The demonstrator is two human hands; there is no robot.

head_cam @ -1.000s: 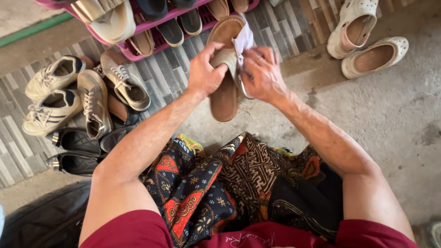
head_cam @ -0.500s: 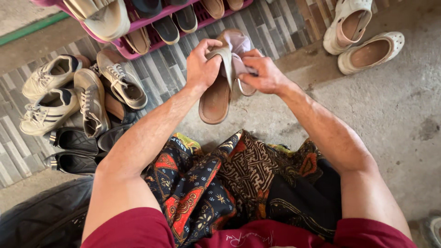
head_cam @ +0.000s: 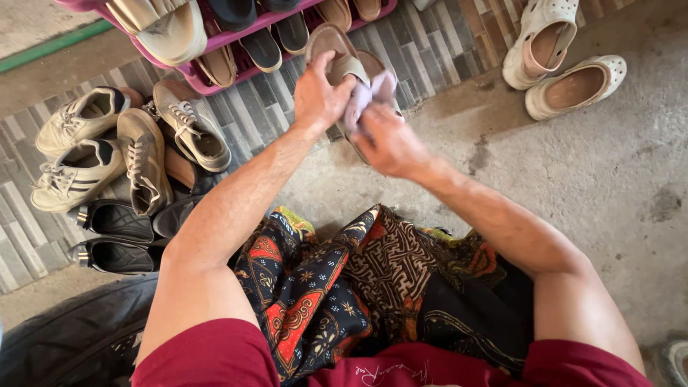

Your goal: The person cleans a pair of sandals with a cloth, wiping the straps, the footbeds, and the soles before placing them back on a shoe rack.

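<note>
Up at twelve o'clock, your left hand (head_cam: 320, 94) grips a tan leather sandal (head_cam: 337, 54) while your right hand (head_cam: 388, 145), fingers closed, presses a pale lilac cloth (head_cam: 367, 94) against it.

On my feed I see a pink plastic shoe rack (head_cam: 215, 44) along the top edge, loaded with sandals and slippers. Left of it, white lace-up sneakers (head_cam: 79, 150) and glossy black flat shoes (head_cam: 115, 236) crowd the grey striped tile floor (head_cam: 258, 115). A pair of cream perforated clogs (head_cam: 559, 57) sits top right beside bare grey concrete (head_cam: 616, 179).
</note>
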